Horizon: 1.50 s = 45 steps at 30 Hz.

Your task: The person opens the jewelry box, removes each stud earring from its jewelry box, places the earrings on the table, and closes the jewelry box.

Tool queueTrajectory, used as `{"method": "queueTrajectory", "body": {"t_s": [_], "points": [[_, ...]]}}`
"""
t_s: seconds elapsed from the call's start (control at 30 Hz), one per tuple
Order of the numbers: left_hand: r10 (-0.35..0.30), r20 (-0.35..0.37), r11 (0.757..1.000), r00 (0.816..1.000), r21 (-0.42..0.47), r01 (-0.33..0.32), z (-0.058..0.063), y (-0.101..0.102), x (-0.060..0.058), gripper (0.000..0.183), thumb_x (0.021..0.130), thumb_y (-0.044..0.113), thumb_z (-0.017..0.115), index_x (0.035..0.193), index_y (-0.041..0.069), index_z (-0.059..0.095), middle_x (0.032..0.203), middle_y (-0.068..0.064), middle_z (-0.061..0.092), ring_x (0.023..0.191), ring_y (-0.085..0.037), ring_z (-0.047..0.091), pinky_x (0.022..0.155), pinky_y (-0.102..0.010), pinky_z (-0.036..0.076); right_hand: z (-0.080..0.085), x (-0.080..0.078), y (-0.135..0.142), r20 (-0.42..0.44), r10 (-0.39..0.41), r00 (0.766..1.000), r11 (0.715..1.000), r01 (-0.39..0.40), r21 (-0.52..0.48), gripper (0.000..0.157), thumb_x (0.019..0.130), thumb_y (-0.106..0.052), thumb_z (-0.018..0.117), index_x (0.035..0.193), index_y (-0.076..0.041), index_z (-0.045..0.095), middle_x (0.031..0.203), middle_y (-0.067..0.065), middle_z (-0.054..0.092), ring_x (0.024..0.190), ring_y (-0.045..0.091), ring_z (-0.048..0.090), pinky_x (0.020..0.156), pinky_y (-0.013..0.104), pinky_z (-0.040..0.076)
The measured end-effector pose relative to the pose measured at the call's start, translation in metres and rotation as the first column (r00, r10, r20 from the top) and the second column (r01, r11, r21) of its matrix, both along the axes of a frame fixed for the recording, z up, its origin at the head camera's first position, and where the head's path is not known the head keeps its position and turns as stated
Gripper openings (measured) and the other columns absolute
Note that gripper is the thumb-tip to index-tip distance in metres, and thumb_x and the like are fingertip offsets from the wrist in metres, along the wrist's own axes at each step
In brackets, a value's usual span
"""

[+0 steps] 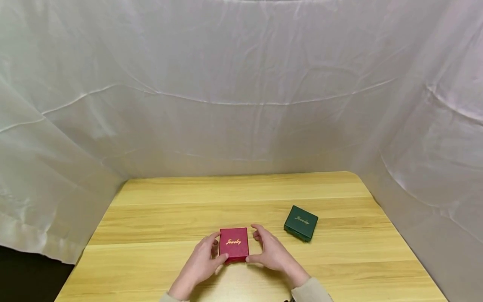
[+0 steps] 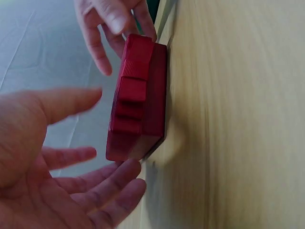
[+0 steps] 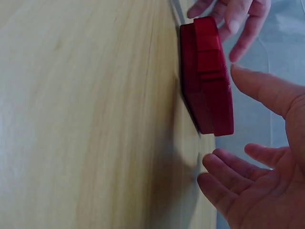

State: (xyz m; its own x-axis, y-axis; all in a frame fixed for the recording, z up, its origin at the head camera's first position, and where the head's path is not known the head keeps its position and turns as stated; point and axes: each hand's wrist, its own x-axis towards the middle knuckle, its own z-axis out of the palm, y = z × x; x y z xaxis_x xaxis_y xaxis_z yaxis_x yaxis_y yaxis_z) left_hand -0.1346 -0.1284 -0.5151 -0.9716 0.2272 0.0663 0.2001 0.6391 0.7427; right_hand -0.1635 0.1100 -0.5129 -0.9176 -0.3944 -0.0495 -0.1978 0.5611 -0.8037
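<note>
Because the red "Jewelry" box (image 1: 234,245) lies on the surface (image 1: 151,224) between the left hand (image 1: 201,260) and the right hand (image 1: 273,253), both seem placed to steady its sides; each grip is loose, with nothing grasped, while the green "Jewelry" box (image 1: 301,223) rests apart.

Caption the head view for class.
A person's left grip and right grip flank a red box; a green box lies to its right.

Head cam bright, w/ pale glare on table (image 1: 234,283) just nearside of red box (image 1: 234,247); wrist pics dimmer, soft shadows nr box, bit blurry.
</note>
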Motion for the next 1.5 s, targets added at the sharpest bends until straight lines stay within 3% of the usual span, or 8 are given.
{"method": "queueTrajectory", "body": {"t_s": [0.13,0.4,0.63,0.97,1.2,1.5], "points": [[-0.031,-0.023,0.999,0.999,-0.039,0.03,0.002,0.0,-0.002,0.083,0.077,0.028,0.084,0.143,-0.002,0.044,0.129,-0.016,0.052,0.11,-0.032,0.056,0.094,-0.052,0.048,-0.003,-0.001,0.0,-0.012,0.027,1.0,0.999,-0.026,0.047,0.101,0.069,-0.021,0.089,0.149,0.002,0.032,0.139,0.021,0.05,0.129,0.038,0.045,0.108,0.055,0.032],[-0.111,-0.055,0.989,0.992,-0.107,0.104,0.006,0.004,-0.012,0.101,0.066,0.025,0.091,0.147,-0.004,0.037,0.144,-0.023,0.04,0.126,-0.04,0.047,0.101,-0.055,0.041,-0.006,-0.005,-0.009,-0.023,0.064,0.998,0.991,-0.06,0.12,0.106,0.065,-0.017,0.09,0.15,0.003,0.03,0.149,0.023,0.039,0.135,0.04,0.038,0.11,0.055,0.03],[-0.154,-0.029,0.975,0.988,-0.165,0.147,0.008,0.006,-0.022,0.108,0.062,0.023,0.093,0.148,-0.004,0.034,0.146,-0.027,0.037,0.125,-0.043,0.047,0.1,-0.057,0.042,-0.007,-0.009,-0.015,-0.015,0.07,0.997,0.987,-0.067,0.144,0.109,0.062,-0.013,0.091,0.15,0.003,0.03,0.149,0.022,0.039,0.134,0.039,0.04,0.109,0.053,0.032],[-0.176,0.075,0.968,0.982,-0.17,0.187,0.004,0.006,-0.031,0.106,0.062,0.022,0.092,0.146,-0.009,0.034,0.137,-0.022,0.045,0.113,-0.033,0.055,0.097,-0.051,0.046,-0.006,-0.017,-0.017,-0.033,0.12,0.992,0.977,-0.112,0.181,0.108,0.058,-0.008,0.092,0.147,0.004,0.033,0.145,0.02,0.044,0.131,0.036,0.044,0.108,0.051,0.035],[-0.176,0.074,0.968,0.982,-0.168,0.187,0.004,0.004,-0.035,0.102,0.06,0.024,0.092,0.142,-0.009,0.04,0.13,-0.018,0.049,0.103,-0.025,0.056,0.092,-0.048,0.049,-0.006,-0.023,-0.019,-0.056,0.161,0.985,0.959,-0.143,0.243,0.105,0.055,-0.006,0.092,0.145,0.003,0.037,0.141,0.015,0.048,0.127,0.032,0.048,0.107,0.047,0.038],[-0.163,0.092,0.97,0.982,-0.165,0.177,0.006,0.005,-0.035,0.102,0.059,0.024,0.092,0.141,-0.009,0.04,0.129,-0.019,0.05,0.104,-0.029,0.056,0.092,-0.051,0.048,-0.008,-0.025,-0.019,-0.092,0.195,0.977,0.944,-0.161,0.287,0.102,0.057,-0.005,0.091,0.144,0.002,0.038,0.139,0.013,0.049,0.125,0.029,0.049,0.106,0.044,0.039]]}}
